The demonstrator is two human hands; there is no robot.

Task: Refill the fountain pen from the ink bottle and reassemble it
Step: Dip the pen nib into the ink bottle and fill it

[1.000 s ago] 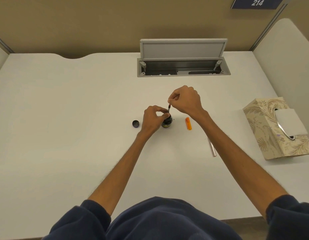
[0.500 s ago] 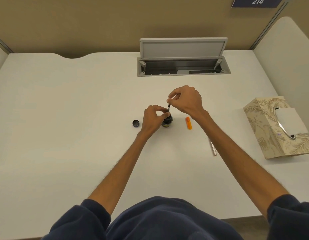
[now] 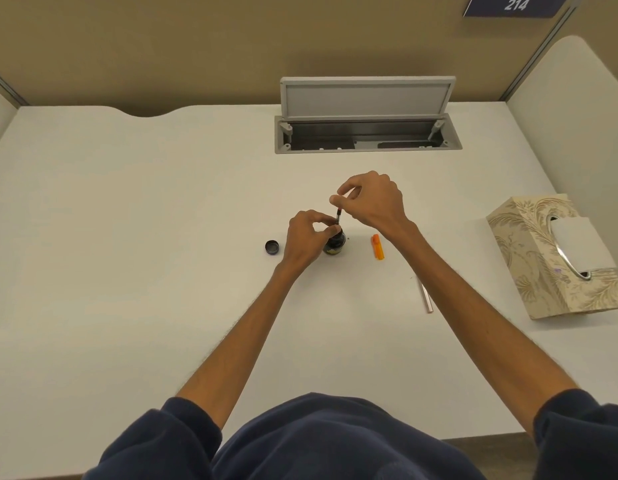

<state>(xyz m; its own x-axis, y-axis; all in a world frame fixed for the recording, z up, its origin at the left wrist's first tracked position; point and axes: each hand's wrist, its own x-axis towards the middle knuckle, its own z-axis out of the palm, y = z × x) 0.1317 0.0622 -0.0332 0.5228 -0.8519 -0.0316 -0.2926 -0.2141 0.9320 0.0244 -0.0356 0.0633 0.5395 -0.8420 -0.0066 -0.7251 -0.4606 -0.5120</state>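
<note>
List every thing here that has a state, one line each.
ink bottle: uncapped, upright, gripped by the left hand
bottle cap: off, lying on the desk
pen part: upright at the bottle's mouth, pinched by the right hand
orange piece: detached, lying on the desk
silver tube: detached, lying on the desk
desk hatch: lid raised

Ink bottle seemingly black, pen part orange, tissue box floral.

A white bench is backed by a tan wall and flanked at the right by a white side panel. A grey cable hatch, lid raised, is set into it.
</note>
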